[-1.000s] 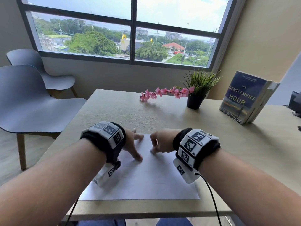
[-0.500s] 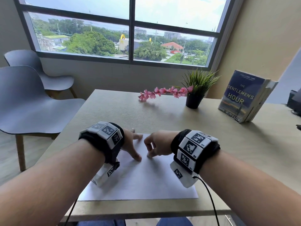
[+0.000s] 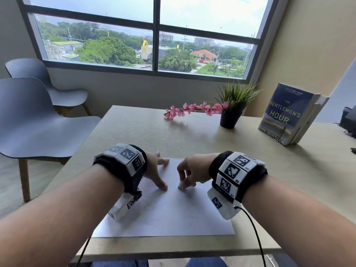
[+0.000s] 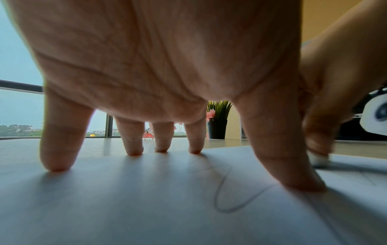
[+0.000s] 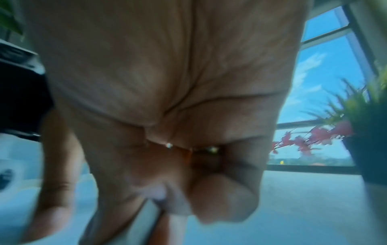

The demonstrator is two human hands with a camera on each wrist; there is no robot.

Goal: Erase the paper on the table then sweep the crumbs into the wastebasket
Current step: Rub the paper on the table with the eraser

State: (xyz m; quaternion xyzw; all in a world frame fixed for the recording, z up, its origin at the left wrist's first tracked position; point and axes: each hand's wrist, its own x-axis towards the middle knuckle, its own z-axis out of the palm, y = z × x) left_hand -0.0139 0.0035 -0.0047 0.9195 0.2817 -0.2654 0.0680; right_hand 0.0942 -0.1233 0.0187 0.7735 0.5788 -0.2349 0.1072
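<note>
A white sheet of paper point(image 3: 167, 212) lies on the beige table point(image 3: 289, 180) near its front edge. Faint pencil lines point(image 4: 226, 195) curl across the paper in the left wrist view. My left hand point(image 3: 156, 172) presses down on the sheet's upper left part with spread, straight fingers point(image 4: 56, 149). Beside it, my right hand point(image 3: 189, 174) pinches a small white eraser point(image 3: 181, 185) with curled fingers and holds its tip against the paper. The eraser point(image 4: 319, 160) also shows at the right of the left wrist view. The right wrist view is blurred by motion. No wastebasket is in view.
A black pot with a green plant point(image 3: 231, 110) and a pink flower sprig point(image 3: 194, 109) stands at the table's back. A book point(image 3: 289, 114) leans upright at the back right. Two grey chairs point(image 3: 32, 116) stand left of the table. A dark device point(image 3: 348, 120) sits at the far right.
My right hand has slid the eraser down the paper, towards me and slightly left. The left hand has stayed pressed on the sheet.
</note>
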